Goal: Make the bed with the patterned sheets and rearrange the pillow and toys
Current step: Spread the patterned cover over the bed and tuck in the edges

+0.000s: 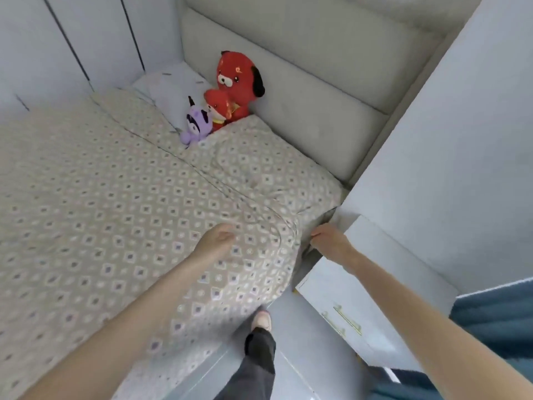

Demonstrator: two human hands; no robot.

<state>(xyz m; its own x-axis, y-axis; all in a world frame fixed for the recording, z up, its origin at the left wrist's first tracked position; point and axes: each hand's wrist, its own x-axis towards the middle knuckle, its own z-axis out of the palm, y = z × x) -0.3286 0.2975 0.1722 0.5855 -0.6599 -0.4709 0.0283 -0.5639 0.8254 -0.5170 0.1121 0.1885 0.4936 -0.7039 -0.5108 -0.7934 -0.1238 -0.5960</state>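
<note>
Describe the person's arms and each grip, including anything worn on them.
The left forearm and right forearm are bare as far up as the frame shows: no sleeves. The left grip and right grip are ungloved hands, with no watch, bracelet or ring that I can make out in this blurred picture.

There are three soft toys: one big red dog point(238, 79), one small red toy point(217, 109) and one purple toy point(196, 122). There is one white pillow point(170, 88), one patterned sheet point(101, 197) and one padded headboard point(302, 90). One white nightstand point(360, 269) has two gold handles point(347, 320). Two hands show, the left hand point(216, 241) and the right hand point(331, 239), and one shoe point(262, 319).
</note>
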